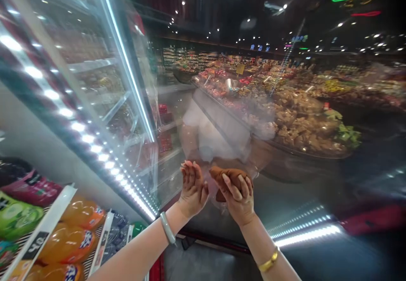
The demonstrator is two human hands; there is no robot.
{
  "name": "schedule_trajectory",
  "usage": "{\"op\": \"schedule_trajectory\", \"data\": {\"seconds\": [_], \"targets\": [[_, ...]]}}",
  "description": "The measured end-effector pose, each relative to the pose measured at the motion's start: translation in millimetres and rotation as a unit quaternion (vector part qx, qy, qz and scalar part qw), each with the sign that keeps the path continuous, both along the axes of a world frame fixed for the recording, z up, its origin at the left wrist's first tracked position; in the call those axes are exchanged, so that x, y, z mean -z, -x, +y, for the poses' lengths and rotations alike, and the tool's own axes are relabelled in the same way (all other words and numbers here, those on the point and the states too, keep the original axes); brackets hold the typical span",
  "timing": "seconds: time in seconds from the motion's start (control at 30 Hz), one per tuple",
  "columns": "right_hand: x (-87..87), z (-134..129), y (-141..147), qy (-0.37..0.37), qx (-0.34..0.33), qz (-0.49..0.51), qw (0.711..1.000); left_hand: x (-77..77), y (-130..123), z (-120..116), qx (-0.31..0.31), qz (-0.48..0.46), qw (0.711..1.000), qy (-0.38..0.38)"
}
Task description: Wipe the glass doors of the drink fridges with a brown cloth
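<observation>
From my remote seat, the biggest thing on my feed is a glass pane (285,192) filling most of the view, with a broad heaped display (304,124) showing in it, blurred, probably a reflection. A bright light strip (98,150) slants down the left side, and a hazy figure in a pale top (218,122) shows in the glass just beyond the hands. Orange bottles (65,241) stand on the shelf at lower left. Next down in size is my main concern, the brown cloth (223,172), bunched at the right hand (240,202), in front of the pane; I can't tell whether it touches the glass. I judge it light, soft and hard to damage, so I'd grip the thick middle and keep the loose edge tucked in. The right fingers are curled over it, clamped on the folds. The left hand (193,190) is raised just beside it, fingers close together, thumb apart, nothing visibly held. Smallest are a pale bangle (167,228) and a gold bracelet (269,260).
</observation>
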State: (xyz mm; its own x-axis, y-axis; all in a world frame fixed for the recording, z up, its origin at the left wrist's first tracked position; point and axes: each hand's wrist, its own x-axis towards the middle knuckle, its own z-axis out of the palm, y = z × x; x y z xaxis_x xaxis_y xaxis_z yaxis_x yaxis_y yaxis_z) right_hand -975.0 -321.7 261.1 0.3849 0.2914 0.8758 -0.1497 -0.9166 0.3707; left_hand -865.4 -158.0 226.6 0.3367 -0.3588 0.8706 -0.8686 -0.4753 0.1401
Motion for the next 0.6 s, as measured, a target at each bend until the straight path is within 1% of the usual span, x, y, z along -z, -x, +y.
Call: {"op": "schedule_trajectory", "data": {"seconds": [0.03,0.07,0.13,0.2,0.27,0.33,0.4,0.47,0.53,0.6], "targets": [[8.1,-8,12,-0.01,0.011,0.012,1.0,-1.9,3,-2,0.005,-0.016,1.0,-0.002],[12.7,-16,23,-0.029,0.018,0.011,0.999,-5.0,6,-5,0.016,-0.04,0.999,-0.01],[11.3,-31,38,-0.073,0.027,-0.025,0.997,-14.4,16,-15,0.043,-0.081,0.995,-0.034],[2.0,-38,39,-0.106,0.028,-0.078,0.991,-26.2,29,-31,0.055,-0.084,0.994,-0.047],[-3.9,-37,34,-0.119,0.02,-0.105,0.987,-36.6,43,-48,0.063,-0.073,0.994,-0.042],[0.3,-36,34,-0.109,0.011,-0.092,0.99,-42.3,56,-64,0.079,-0.071,0.994,-0.031],[12.3,-43,43,-0.092,0.007,-0.062,0.994,-42.5,68,-76,0.085,-0.062,0.994,-0.03],[24.3,-57,58,-0.107,0.015,-0.047,0.993,-39.2,79,-84,0.087,-0.046,0.994,-0.042],[30.0,-74,67,-0.154,0.024,-0.072,0.985,-35.6,87,-90,0.095,-0.033,0.993,-0.058],[28.8,-84,65,-0.233,0.025,-0.142,0.962,-33.6,92,-97,0.095,-0.026,0.993,-0.062]]}}
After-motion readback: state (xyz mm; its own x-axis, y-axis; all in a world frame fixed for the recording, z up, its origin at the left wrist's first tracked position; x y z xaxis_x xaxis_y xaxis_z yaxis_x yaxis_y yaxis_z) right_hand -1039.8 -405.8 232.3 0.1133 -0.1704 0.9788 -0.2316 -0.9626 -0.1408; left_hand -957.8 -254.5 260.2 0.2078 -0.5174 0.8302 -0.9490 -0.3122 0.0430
